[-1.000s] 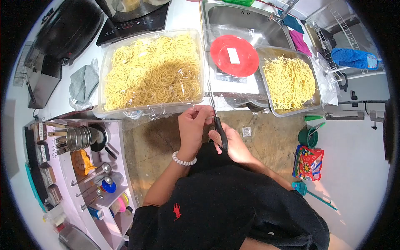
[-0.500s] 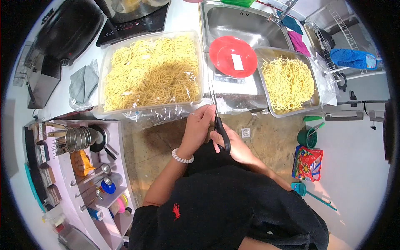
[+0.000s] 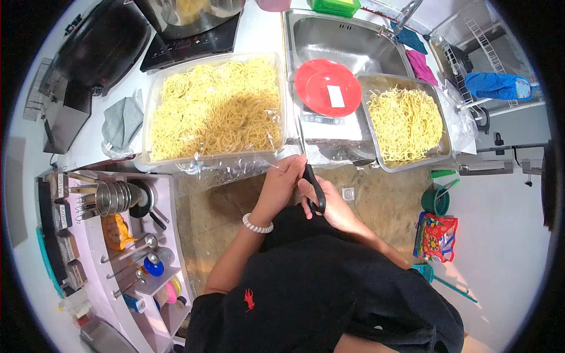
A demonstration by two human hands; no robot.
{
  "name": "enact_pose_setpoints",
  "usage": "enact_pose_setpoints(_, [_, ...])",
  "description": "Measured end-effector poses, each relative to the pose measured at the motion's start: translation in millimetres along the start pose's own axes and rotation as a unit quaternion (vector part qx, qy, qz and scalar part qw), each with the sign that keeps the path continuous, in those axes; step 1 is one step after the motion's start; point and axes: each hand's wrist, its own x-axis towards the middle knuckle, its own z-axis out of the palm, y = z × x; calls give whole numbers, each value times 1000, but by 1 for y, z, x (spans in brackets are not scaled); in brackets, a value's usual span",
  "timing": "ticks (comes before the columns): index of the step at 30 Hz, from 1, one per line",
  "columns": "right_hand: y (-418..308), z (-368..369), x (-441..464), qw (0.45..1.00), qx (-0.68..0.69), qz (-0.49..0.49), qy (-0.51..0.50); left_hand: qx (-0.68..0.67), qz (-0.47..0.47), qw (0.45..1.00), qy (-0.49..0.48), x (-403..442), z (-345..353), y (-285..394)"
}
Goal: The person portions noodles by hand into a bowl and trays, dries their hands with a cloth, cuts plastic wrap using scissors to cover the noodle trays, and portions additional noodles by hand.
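My right hand (image 3: 321, 202) is closed around the black handles of a pair of scissors (image 3: 316, 187), whose blades point up toward the counter. Pinched fingers of my left hand (image 3: 282, 181) touch the scissors near the base of the blades; what they hold is too small to make out. Clear plastic film (image 3: 235, 169) hangs at the counter edge beside my left hand. Beyond it a large plastic tub (image 3: 285, 106) holds yellow noodles (image 3: 218, 112). A red plate (image 3: 312, 88) with a white slip (image 3: 335, 96) rests on a scale. To its right a metal tray (image 3: 376, 150) holds more noodles (image 3: 406, 125).
A steel sink (image 3: 341, 41) lies behind the plate. At the back left are a pot (image 3: 200, 23) on a black cooktop (image 3: 176, 52) and a grey cloth (image 3: 122, 123). A pink shelf (image 3: 168, 206) with utensils stands at the lower left.
The counter items have shifted slightly down in the view. The red plate has moved a little off the sink side, and its white slip has turned. My left hand's fingers have moved closer against the scissors.
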Motion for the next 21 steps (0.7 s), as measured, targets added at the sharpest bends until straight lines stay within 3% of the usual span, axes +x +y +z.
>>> enact_pose_setpoints(16, [4,-22,15,998,30,19,-54,-31,-9,999,6,3,1,-7])
enact_pose_setpoints(21, [-1,-25,21,996,70,7,-48,-89,-7,993,-78,-1,5,-11])
